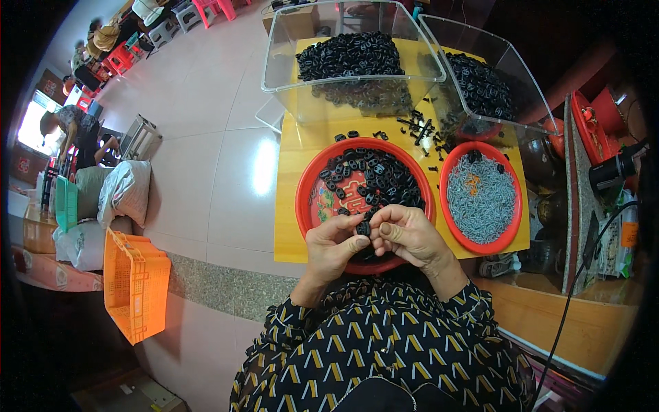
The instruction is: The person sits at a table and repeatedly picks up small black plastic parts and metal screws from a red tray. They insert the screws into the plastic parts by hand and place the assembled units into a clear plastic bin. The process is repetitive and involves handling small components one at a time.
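Observation:
Above the near rim of a round red tray [302, 206], my two hands meet. My left hand [329, 248] pinches a small black plastic part [364, 228] with two holes between thumb and fingers. Thumb and fingertips of my right hand [412, 240] are closed against the same part; whether they also grip something smaller is hidden. Many similar black parts [374, 172] lie in the tray, heaped toward its right side, over a red and green printed bottom. To the right stands a red oval tray [449, 213] full of small grey screws [484, 199].
Two clear plastic bins [274, 69] [528, 89] of black parts stand at the back of the yellow table [288, 240]. Loose black pieces [422, 130] lie before them. An orange crate [137, 288] and white sacks [127, 192] are on the floor at left. Other people sit and work farther off.

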A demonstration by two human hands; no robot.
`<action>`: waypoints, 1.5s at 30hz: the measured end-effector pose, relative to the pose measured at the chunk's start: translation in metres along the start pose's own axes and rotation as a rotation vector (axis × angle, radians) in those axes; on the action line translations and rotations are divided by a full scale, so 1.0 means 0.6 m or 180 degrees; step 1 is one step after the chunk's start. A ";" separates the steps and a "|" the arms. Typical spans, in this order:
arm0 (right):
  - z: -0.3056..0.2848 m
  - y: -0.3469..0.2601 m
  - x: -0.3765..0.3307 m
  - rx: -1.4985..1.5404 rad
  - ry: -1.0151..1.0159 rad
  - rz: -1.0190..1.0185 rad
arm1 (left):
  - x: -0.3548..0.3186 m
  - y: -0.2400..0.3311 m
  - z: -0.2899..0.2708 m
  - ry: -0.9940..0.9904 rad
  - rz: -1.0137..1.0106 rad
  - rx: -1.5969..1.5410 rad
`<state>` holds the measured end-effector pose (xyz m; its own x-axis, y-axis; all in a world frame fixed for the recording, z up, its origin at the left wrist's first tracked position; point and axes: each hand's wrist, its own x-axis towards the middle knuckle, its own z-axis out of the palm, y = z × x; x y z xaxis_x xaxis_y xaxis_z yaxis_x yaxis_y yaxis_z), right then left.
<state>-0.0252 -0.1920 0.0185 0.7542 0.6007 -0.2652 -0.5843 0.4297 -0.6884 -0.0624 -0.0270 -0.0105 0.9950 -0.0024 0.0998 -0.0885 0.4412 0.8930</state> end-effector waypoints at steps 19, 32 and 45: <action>0.029 -0.074 -0.008 -0.1344 0.0911 -0.0143 | -0.026 0.036 -0.026 -0.0078 0.0064 0.1197; 0.015 -0.091 0.040 -0.4344 0.0769 -0.1588 | -0.012 0.026 -0.071 0.0347 0.0808 0.2408; 0.007 0.000 0.048 -0.6217 0.0404 -0.1228 | -0.017 0.022 -0.081 0.0338 0.0528 0.2065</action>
<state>-0.0045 -0.1720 0.0138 0.8018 0.5931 0.0735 0.5763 -0.7346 -0.3581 -0.0714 0.0224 -0.0208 0.9620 0.1217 0.2442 -0.2173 -0.1999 0.9554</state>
